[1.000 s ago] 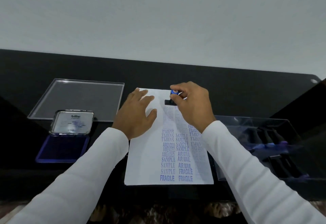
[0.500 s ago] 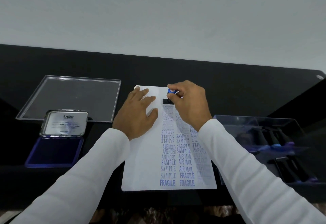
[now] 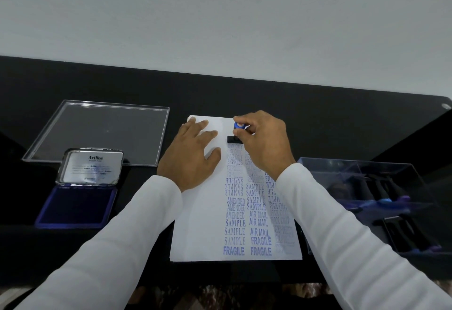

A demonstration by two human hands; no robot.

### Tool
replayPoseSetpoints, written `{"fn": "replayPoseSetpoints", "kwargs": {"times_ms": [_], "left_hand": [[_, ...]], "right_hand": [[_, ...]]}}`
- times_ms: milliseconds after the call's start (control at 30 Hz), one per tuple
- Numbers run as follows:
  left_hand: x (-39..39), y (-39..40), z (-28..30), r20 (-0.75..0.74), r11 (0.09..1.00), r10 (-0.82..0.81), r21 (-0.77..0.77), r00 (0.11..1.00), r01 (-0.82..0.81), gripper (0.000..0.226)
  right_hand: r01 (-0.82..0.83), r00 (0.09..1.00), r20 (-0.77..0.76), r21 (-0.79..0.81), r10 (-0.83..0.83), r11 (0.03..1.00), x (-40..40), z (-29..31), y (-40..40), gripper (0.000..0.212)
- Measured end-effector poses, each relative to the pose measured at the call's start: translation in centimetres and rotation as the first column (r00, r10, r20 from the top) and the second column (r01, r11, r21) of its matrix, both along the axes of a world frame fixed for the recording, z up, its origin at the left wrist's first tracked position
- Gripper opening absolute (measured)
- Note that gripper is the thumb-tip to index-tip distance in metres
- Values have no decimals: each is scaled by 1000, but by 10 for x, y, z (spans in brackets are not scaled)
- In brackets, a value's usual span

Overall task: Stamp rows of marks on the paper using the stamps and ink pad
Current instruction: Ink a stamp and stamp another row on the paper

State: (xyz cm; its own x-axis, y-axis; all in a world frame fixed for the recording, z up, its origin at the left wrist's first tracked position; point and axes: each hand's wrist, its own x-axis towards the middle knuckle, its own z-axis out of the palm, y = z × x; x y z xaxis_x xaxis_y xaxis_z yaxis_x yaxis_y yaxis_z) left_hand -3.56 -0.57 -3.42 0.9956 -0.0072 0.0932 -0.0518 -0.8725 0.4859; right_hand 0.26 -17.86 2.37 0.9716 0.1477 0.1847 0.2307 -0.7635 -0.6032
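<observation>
Head view: right hand (image 3: 265,143) pinches blue-knobbed stamp (image 3: 236,132) on paper (image 3: 198,231); left hand (image 3: 192,157) flat, fingers spread, pressing paper; ink pad (image 3: 75,205) open, left.

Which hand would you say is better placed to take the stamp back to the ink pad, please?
The right hand, probably: it already pinches the stamp at the paper's far edge. The left hand lies flat, pinning the sheet, though the ink pad sits on its side.
</observation>
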Motion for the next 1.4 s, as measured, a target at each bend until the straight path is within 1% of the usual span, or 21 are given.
{"fn": "replayPoseSetpoints", "kwargs": {"times_ms": [367,867,1233,1400], "left_hand": [[1,1,-2,-12,1000,2,12,1000,-2,53],[1,0,-1,-21,1000,6,25,1000,-5,53],[0,-1,-1,-24,1000,10,20,1000,-9,53],[1,0,-1,-15,1000,1,14,1000,-1,53]], "right_hand": [[-1,1000,-14,5,1,1000,-1,0,0,30],[-7,1000,6,9,7,1000,1,-2,-2,32],[-16,1000,19,36,16,999,2,-6,-3,20],[-13,1000,5,38,13,999,1,-3,-3,29]]}}
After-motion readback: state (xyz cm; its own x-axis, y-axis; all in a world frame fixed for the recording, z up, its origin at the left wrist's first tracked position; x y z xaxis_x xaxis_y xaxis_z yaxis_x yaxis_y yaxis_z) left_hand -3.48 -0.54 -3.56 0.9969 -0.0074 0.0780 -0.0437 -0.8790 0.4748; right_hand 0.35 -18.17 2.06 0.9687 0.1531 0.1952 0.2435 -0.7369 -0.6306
